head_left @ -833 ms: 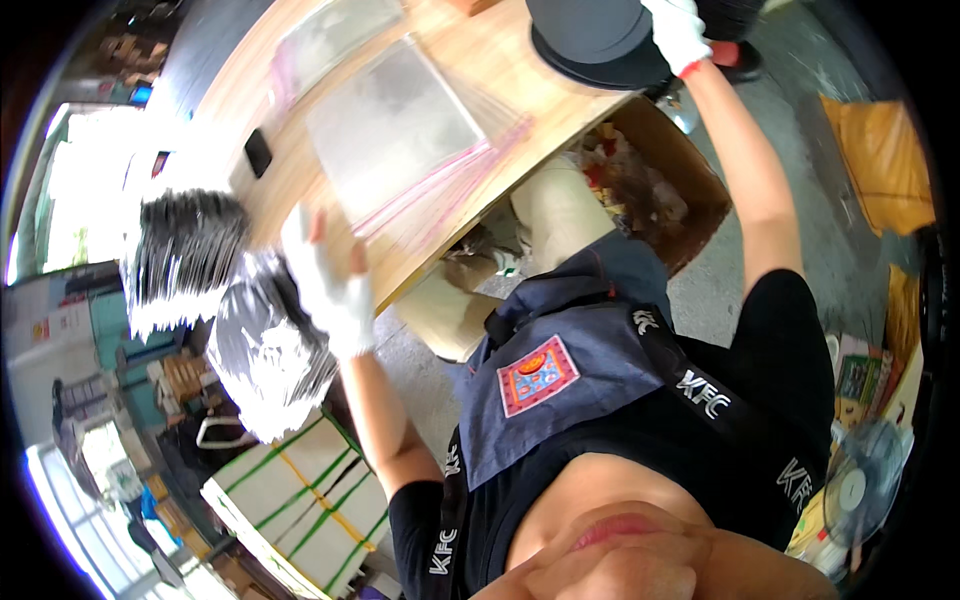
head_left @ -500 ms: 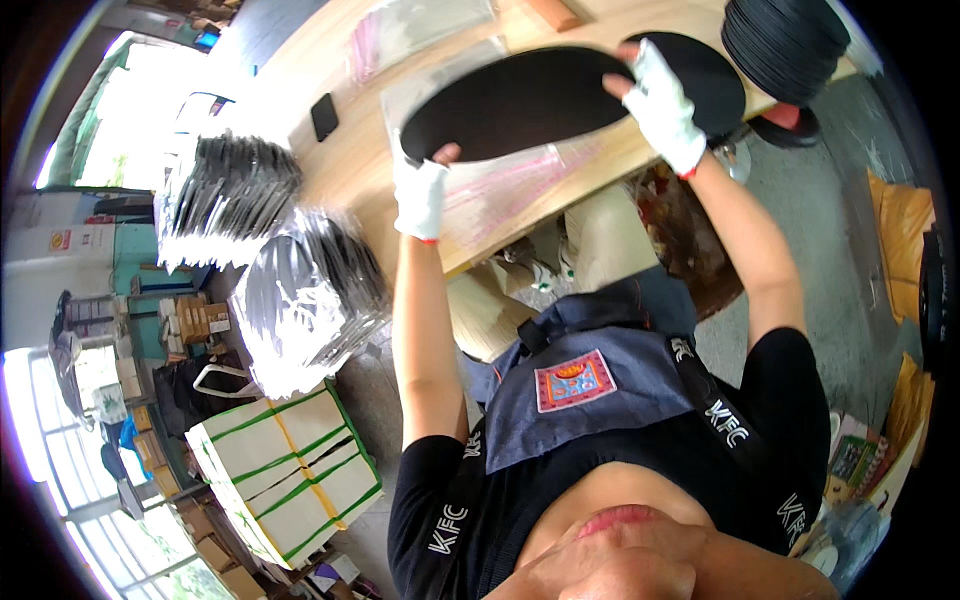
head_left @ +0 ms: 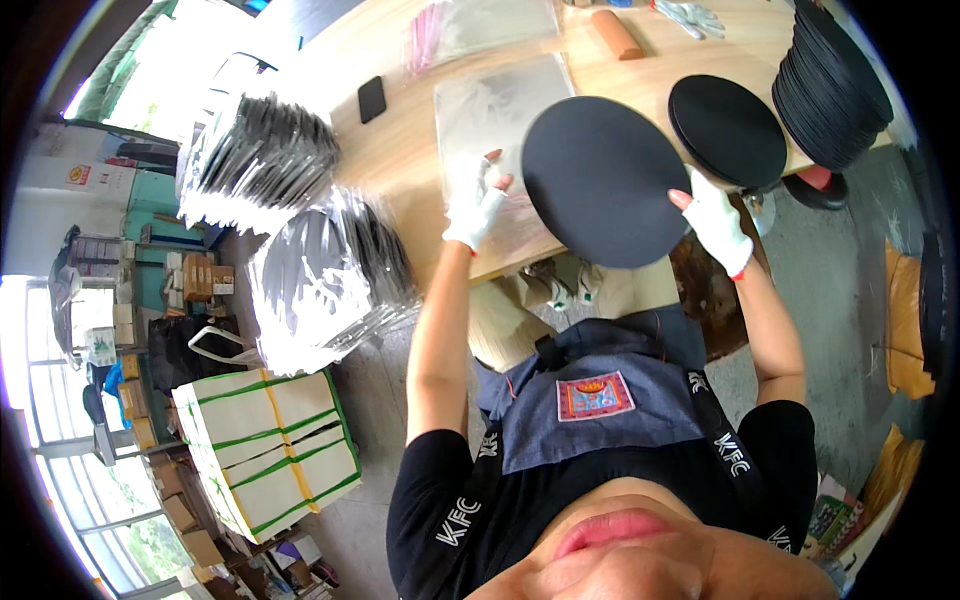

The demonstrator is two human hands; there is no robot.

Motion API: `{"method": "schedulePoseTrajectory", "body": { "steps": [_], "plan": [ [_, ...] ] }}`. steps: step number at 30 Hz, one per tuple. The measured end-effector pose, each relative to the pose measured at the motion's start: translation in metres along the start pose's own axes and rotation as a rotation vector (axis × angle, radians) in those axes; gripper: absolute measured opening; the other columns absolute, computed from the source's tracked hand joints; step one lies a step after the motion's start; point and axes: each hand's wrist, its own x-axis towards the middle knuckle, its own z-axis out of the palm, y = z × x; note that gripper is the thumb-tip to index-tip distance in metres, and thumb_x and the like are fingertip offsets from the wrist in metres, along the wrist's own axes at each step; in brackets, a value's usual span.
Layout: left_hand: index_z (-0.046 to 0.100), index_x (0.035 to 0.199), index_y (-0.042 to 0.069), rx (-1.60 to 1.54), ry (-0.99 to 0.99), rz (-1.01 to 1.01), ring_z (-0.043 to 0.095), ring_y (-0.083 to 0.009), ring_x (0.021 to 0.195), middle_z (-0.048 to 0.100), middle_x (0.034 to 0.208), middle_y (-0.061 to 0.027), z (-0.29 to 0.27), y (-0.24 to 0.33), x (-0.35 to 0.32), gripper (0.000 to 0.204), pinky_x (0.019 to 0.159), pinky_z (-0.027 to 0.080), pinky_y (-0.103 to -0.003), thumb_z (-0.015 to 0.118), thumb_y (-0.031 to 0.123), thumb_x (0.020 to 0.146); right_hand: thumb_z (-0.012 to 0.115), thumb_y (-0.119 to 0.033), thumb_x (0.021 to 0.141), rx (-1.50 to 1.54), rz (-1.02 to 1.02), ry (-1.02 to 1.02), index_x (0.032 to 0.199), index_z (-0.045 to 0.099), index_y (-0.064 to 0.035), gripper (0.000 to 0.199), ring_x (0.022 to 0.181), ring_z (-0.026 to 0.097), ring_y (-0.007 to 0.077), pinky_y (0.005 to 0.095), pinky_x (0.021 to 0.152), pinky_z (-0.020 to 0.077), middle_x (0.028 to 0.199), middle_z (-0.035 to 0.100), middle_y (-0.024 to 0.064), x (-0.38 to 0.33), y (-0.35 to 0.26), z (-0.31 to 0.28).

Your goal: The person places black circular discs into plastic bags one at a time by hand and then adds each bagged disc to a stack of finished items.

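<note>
A flat black round disc (head_left: 605, 180) is tilted above the front edge of the wooden table (head_left: 410, 180). My right hand (head_left: 716, 222), in a white fingerless glove, grips its right edge with the thumb on the upper face. Gloved the same way, my left hand (head_left: 477, 205) is apart from the disc, its fingers loosely spread and holding nothing. Below and beyond that hand lie clear plastic bags (head_left: 490, 110). A low pile of black discs (head_left: 728, 130) rests to the right of the held one, near a tall leaning stack of black discs (head_left: 830, 95).
Two stacks of bagged black discs (head_left: 262, 150) (head_left: 335, 275) stand at the left. A black phone (head_left: 371, 99), an orange-brown block (head_left: 617, 35) and a spare glove (head_left: 690, 18) lie on the table. A strapped white carton (head_left: 265, 455) sits on the floor at lower left.
My left hand has let go of the disc's left edge. The disc has come nearer and tipped to show its broad face, with my right hand lowered along with it.
</note>
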Motion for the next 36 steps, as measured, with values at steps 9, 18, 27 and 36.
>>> {"method": "schedulePoseTrajectory", "body": {
  "steps": [9,18,27,36],
  "plan": [
    [0.055,0.108,0.016,0.819,-0.301,0.053,0.051,-0.0336,0.108,0.053,0.118,-0.0094,0.019,-0.004,-0.026,0.035,0.094,0.042,-0.045,0.062,0.018,0.074,0.052,-0.008,0.086,1.361,0.516,-0.27,0.138,0.035,0.0041,0.056,0.117,0.052,0.0211,0.0309,0.099,0.0423,0.13,0.051,0.0148,-0.07,0.017,-0.01],
    [0.06,0.098,0.018,0.674,-0.096,0.043,0.056,-0.0282,0.1,0.058,0.098,-0.0066,0.008,-0.04,-0.012,0.027,0.08,0.049,-0.043,0.064,0.016,0.071,0.05,-0.006,0.087,1.537,0.567,-0.374,0.135,0.04,0.0014,0.05,0.103,0.061,0.0196,0.0293,0.086,0.0519,0.122,0.057,0.0125,-0.064,-0.024,0.048],
    [0.058,0.097,0.019,0.857,-0.075,0.026,0.055,-0.0277,0.103,0.057,0.105,-0.005,-0.008,-0.063,0.006,0.029,0.078,0.051,-0.043,0.063,0.008,0.071,0.053,-0.005,0.087,1.514,0.555,-0.384,0.129,0.045,0.0032,0.044,0.1,0.061,0.016,0.0267,0.086,0.0497,0.115,0.06,0.0102,-0.06,-0.032,0.052],
    [0.062,0.089,0.017,0.744,0.451,-0.071,0.058,-0.0281,0.095,0.061,0.098,-0.0036,-0.006,-0.068,-0.029,0.023,0.077,0.05,-0.042,0.064,0.006,0.069,0.057,-0.014,0.091,1.486,0.657,0.07,0.127,0.046,-0.011,0.038,0.046,0.047,0.01,0.0221,0.039,0.037,0.094,0.056,0.0034,-0.014,-0.034,0.119]
  ]
}}
